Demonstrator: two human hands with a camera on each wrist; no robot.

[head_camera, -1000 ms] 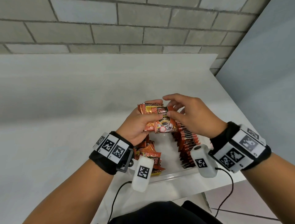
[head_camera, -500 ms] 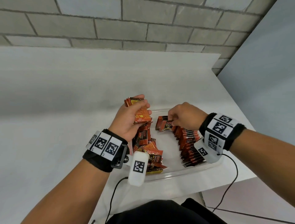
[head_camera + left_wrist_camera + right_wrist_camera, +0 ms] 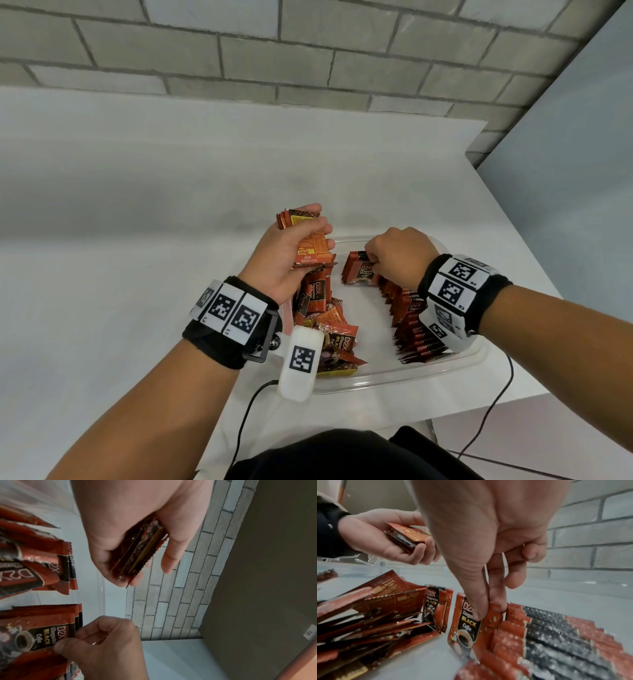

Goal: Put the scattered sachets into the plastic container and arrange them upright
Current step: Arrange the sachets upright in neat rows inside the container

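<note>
Inside the clear shallow plastic container (image 3: 459, 365), along its right wall, the right hand (image 3: 397, 255) is pinching one red-and-black foil coffee sachet (image 3: 467, 626) w/ thumb and forefinger, seating it at the far end of the upright sachet row (image 3: 416, 323). Imo best to be pressing it snug against its neighbour before letting go, or it's flopping. Wrist is angling down, other fingers curling loose. Left hand (image 3: 291, 250) is hovering over the container's left side, fingers wrapping a small stack of sachets (image 3: 303, 240), above the loose sachet pile (image 3: 329, 329).
</note>
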